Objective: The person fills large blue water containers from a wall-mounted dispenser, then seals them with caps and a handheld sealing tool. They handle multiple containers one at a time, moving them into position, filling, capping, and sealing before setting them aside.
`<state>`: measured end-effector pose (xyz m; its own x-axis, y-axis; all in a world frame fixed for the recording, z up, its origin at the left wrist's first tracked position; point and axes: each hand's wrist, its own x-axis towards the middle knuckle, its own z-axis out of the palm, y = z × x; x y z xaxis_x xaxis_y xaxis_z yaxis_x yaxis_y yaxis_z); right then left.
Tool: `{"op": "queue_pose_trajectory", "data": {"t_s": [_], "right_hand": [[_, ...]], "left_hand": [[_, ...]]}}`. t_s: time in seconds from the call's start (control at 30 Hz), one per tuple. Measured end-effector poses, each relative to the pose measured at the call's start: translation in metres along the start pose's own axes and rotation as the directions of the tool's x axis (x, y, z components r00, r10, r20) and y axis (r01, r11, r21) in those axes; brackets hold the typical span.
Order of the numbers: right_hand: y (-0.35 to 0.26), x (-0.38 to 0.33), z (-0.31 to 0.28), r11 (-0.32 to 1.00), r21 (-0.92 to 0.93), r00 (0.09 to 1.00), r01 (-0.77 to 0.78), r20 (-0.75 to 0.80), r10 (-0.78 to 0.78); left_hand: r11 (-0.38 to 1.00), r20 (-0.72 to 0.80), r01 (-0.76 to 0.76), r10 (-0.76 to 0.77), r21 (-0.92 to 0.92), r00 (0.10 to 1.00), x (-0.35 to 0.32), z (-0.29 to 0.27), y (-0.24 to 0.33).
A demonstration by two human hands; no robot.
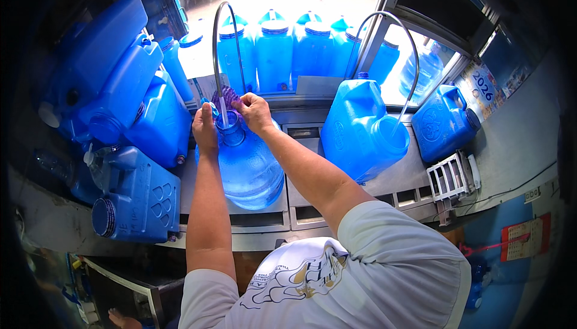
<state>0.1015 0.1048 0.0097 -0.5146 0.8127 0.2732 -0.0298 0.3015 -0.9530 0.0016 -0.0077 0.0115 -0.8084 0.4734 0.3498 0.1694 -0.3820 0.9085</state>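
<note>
A round clear-blue water bottle (249, 169) stands upright on the metal counter in front of me, its neck under a thin curved filling pipe (216, 46). My right hand (253, 112) is closed on a crumpled purple cloth (227, 94) just above and behind the neck. To the left of the neck, my left hand (205, 129) points upward with its fingers closed at a small blue-and-white piece (210, 109), whose kind I cannot make out. To the right, a blue jerrycan (354, 127) leans with a second curved pipe (415, 52) reaching into its wide mouth.
Several blue jerrycans (159, 118) are piled at the left, with another (141, 193) lying nearer. More blue containers (274, 52) line the window ledge. At the right are a blue jerrycan (445, 124) and a white slatted rack (452, 178). A person's hand (123, 319) shows at lower left.
</note>
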Motion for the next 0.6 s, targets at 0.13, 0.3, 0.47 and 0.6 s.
{"op": "queue_pose_trajectory", "data": {"t_s": [0.13,0.3,0.47,0.6], "right_hand": [[0.001,0.0,0.001,1.0,-0.015,1.0,0.007,0.001,-0.007],[0.002,0.002,0.003,0.998,0.057,1.0,-0.001,0.002,0.001],[0.004,0.001,0.0,0.999,0.042,0.999,0.03,0.034,-0.031],[0.008,0.003,0.004,0.996,0.086,0.998,0.012,0.052,-0.017]], "left_hand": [[0.999,0.007,0.003,-0.003,-0.035,1.0,0.0,0.0,0.0],[1.0,0.018,0.03,-0.03,0.01,0.999,0.002,-0.003,-0.004],[0.999,0.003,0.036,-0.036,0.021,0.999,0.003,-0.005,-0.009],[0.999,0.001,0.03,-0.03,0.025,1.0,0.004,-0.006,-0.01]]}}
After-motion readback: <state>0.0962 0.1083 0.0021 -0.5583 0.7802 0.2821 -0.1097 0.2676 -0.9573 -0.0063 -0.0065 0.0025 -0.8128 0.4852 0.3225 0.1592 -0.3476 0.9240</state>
